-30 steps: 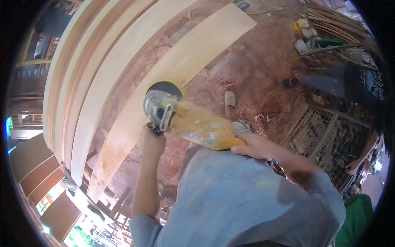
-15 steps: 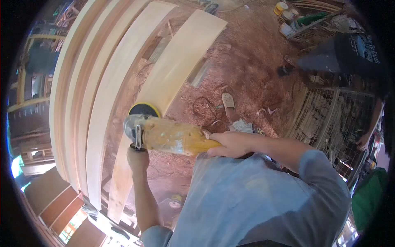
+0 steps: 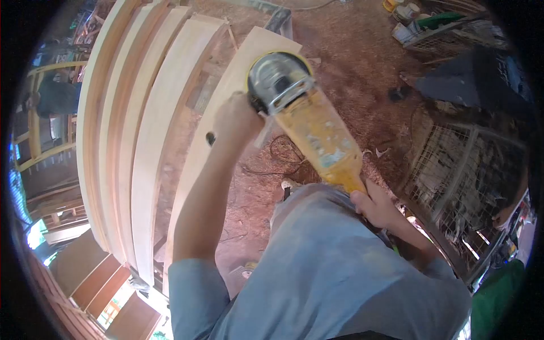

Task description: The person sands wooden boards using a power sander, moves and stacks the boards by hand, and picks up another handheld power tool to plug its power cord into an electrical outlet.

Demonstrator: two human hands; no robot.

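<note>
A yellow, paint-scuffed disc sander (image 3: 318, 133) lies diagonally in front of my body, its round head over the far part of a pale wooden plank (image 3: 264, 42). My left hand (image 3: 239, 119) is closed at the side of the sander's head, apparently around its side handle, which is mostly hidden. My right hand (image 3: 375, 204) grips the rear end of the yellow body. The pad's underside is hidden, though its yellow rim shows.
Several curved planks (image 3: 167, 96) stand side by side to the left. A cord (image 3: 286, 150) lies on the reddish, dusty floor. To the right are a wire-mesh crate (image 3: 447, 170), another person (image 3: 464, 76) and green cloth (image 3: 498, 294).
The sander has moved away from me along the plank to its far part and swung round so its head points farther forward. My left arm has stretched out; both hands still hold the sander.
</note>
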